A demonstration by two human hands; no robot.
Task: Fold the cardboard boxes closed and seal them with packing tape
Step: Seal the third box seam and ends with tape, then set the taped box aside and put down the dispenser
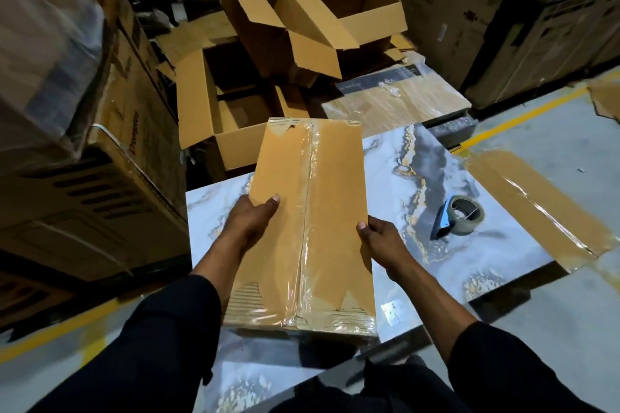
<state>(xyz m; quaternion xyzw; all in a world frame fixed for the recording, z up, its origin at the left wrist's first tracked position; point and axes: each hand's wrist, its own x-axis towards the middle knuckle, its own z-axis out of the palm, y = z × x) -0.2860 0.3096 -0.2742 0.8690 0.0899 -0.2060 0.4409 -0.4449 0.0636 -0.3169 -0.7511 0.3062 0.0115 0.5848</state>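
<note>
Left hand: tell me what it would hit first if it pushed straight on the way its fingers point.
The left hand points up and forward, so probably the open box just beyond the sealed box it holds; depth is unclear.

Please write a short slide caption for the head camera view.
Both hands grip a taped cardboard box above the marble-patterned slab; tape dispenser rests beside.

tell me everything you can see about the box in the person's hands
The sealed box is long, narrow, plain brown cardboard. Its flaps are folded shut, with glossy clear tape along the centre seam and over both ends. It lies lengthwise away from the person above the marbled table. The left hand and right hand grip its long sides, thumbs on top.
</note>
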